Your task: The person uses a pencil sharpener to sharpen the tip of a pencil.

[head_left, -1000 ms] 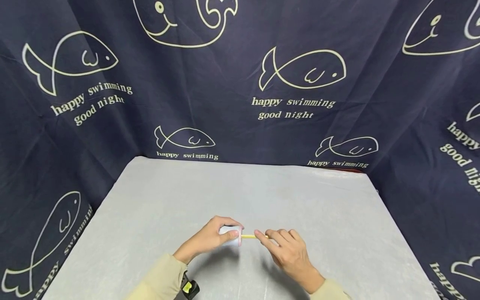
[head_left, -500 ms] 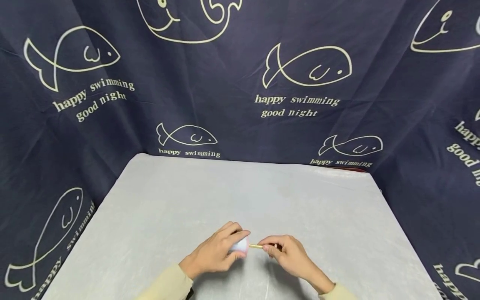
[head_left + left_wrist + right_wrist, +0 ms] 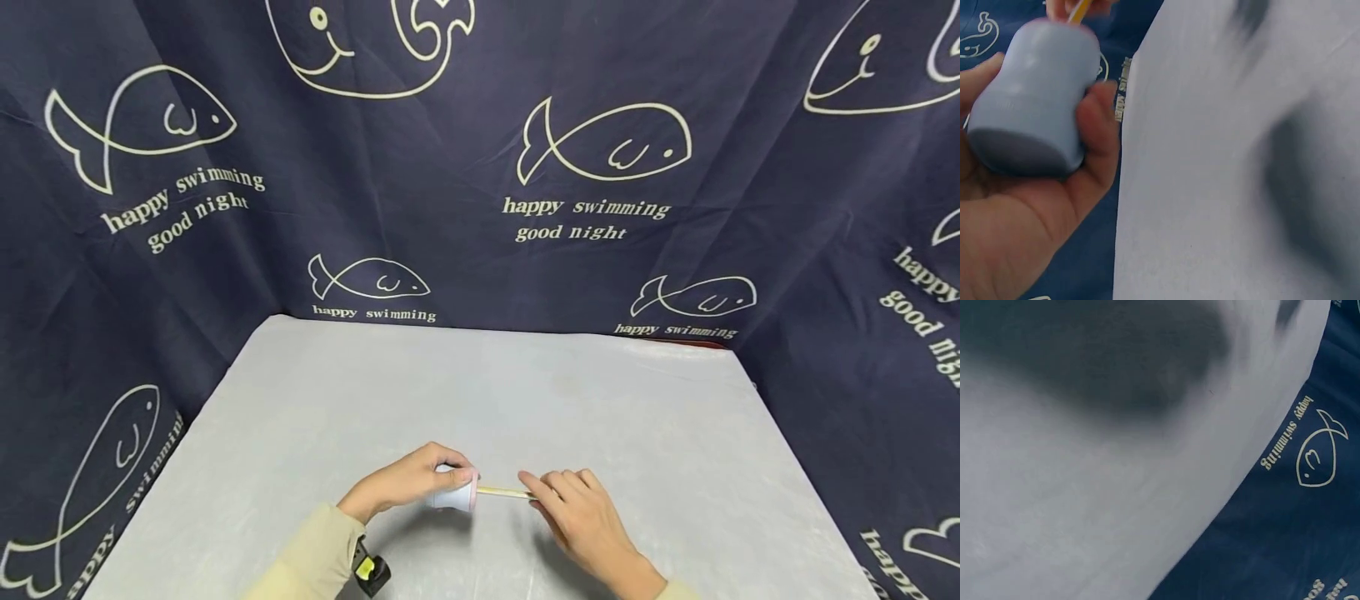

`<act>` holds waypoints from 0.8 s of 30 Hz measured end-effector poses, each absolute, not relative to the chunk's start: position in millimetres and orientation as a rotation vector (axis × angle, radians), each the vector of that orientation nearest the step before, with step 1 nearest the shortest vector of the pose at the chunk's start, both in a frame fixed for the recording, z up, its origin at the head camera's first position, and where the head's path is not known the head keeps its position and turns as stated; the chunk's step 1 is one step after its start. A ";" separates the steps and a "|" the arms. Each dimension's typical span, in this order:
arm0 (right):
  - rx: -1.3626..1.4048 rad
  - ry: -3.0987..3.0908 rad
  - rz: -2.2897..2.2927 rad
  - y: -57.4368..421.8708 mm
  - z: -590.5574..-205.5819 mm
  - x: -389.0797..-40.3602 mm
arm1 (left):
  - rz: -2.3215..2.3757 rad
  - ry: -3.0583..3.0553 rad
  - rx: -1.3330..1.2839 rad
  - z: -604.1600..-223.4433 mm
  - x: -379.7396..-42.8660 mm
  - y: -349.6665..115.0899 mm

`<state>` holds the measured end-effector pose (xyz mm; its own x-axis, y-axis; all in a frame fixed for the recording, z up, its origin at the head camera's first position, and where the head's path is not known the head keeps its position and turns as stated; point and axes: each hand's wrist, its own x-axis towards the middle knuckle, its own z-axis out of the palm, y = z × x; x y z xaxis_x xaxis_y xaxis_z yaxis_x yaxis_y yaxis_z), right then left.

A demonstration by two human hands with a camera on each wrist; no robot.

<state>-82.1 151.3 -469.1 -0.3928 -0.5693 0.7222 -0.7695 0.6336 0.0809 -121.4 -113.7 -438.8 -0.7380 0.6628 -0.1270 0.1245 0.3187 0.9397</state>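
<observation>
Though far from back edge (image 3: 495, 334), left hand (image 3: 408, 480) round cylinder (image 3: 1040, 94), right hand (image 3: 587, 521) in pinch on stick (image 3: 502, 492)

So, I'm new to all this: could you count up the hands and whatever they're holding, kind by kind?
Hands: 2 (left hand and right hand)
Light-blue waisted object with a pink rim: 1, in the left hand
Thin yellow stick: 1, between the rim and the right hand
Total: 4

Head view looks down to the far edge of the table (image 3: 495, 383); left-wrist view, close on the left hand (image 3: 1029, 225), shares table and curtain (image 3: 1094, 231) with right-wrist view
</observation>
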 end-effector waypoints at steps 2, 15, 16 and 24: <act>1.035 -2.013 0.312 148.0 -463.8 -82.2 | 1.452 2.002 0.662 -438.4 -121.2 -115.0; 1.072 -1.875 0.478 140.6 -459.0 -84.1 | 1.579 1.960 0.669 -444.7 -107.6 -107.2; 1.079 -1.960 0.572 141.1 -460.3 -82.3 | 1.522 2.081 0.734 -445.3 -104.2 -105.7; 0.715 -2.808 1.799 153.4 -445.8 -77.3 | 1.067 2.846 1.552 -456.1 -86.7 -96.0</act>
<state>-77.3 153.4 -445.8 -0.8778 -0.4791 -0.0015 -0.1988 0.3670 -0.9087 -86.7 -96.0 -456.1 -0.5571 0.6612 0.5024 0.8285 0.4019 0.3899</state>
